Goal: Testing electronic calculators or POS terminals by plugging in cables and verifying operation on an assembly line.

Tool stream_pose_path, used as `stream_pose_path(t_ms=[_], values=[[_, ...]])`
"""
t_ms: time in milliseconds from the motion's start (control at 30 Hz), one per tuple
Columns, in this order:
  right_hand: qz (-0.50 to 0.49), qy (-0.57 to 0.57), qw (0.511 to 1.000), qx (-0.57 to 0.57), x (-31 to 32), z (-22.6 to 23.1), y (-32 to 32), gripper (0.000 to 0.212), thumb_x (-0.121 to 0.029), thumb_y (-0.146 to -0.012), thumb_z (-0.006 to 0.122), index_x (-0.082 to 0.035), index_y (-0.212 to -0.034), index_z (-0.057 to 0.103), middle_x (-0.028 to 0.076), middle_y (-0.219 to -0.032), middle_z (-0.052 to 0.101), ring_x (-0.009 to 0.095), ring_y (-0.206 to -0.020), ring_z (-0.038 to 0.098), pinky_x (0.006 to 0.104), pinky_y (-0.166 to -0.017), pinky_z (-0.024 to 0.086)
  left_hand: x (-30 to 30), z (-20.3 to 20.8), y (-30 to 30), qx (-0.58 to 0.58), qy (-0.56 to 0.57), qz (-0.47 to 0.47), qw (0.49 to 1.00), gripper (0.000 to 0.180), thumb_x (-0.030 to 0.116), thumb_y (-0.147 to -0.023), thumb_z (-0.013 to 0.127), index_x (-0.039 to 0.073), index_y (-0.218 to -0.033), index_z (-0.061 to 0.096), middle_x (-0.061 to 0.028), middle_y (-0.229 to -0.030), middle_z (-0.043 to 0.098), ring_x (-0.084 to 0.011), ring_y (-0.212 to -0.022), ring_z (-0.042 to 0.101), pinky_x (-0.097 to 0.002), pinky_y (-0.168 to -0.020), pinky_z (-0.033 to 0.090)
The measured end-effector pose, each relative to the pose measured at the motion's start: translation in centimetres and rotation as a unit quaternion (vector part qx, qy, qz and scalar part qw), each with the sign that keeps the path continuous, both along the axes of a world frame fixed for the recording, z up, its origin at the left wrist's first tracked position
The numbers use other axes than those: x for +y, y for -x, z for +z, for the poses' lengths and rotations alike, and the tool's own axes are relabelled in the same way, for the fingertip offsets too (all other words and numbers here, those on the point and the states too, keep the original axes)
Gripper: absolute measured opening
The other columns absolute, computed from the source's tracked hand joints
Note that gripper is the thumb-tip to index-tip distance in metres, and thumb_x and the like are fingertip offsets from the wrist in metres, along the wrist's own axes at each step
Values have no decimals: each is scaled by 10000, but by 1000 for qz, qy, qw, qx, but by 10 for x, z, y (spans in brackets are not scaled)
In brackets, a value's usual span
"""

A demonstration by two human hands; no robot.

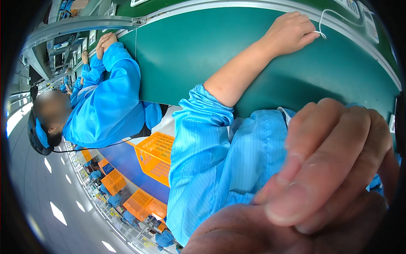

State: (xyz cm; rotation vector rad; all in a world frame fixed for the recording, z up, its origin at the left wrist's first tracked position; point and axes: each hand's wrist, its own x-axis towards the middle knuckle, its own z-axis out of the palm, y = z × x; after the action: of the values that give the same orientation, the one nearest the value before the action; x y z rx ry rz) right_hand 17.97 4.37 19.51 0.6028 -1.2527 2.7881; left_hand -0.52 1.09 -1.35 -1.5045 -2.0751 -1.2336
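My left hand (pixel 292 31) is closed at the far edge of the green work surface (pixel 186 46), its arm stretched out and the blue sleeve pushed up. Between its thumb and forefinger is the end of a thin white cable (pixel 320 22), which curves off to the right. Large and close in the lower right, my right hand (pixel 334 169) has its fingers curled in toward the palm. No object shows in it. It covers part of my blue smock (pixel 203 161).
A co-worker in a blue smock (pixel 101 101) sits on the left, hands (pixel 105 41) together at the bench edge. A metal frame (pixel 84 26) crosses the upper left. An orange crate (pixel 156 156) stands below the bench. White panels (pixel 368 23) line the far right rail.
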Motion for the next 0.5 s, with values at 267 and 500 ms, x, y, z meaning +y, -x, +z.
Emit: stream_pose_path(t_ms=[267, 500], values=[[195, -30, 978, 69, -21, -56, -38, 419, -231, -989, 446, -114, -618, 603, 1, -750, 641, 121, -826, 562, 204, -733, 409, 3, -2, -3, -17, -18, 24, 999, 183, 273, -830, 692, 100, -773, 699, -63, -773, 640, -290, -780, 612, -412, -712, 504], [318, -46, 941, 104, -25, -66, -56, 388, -226, -989, 448, -110, -652, 602, 7, -782, 636, 127, -845, 562, 213, -745, 412, -4, -3, 3, 10, -20, 3, 1000, 247, 299, -910, 615, 87, -814, 698, -77, -802, 645, -303, -793, 602, -394, -685, 512]])
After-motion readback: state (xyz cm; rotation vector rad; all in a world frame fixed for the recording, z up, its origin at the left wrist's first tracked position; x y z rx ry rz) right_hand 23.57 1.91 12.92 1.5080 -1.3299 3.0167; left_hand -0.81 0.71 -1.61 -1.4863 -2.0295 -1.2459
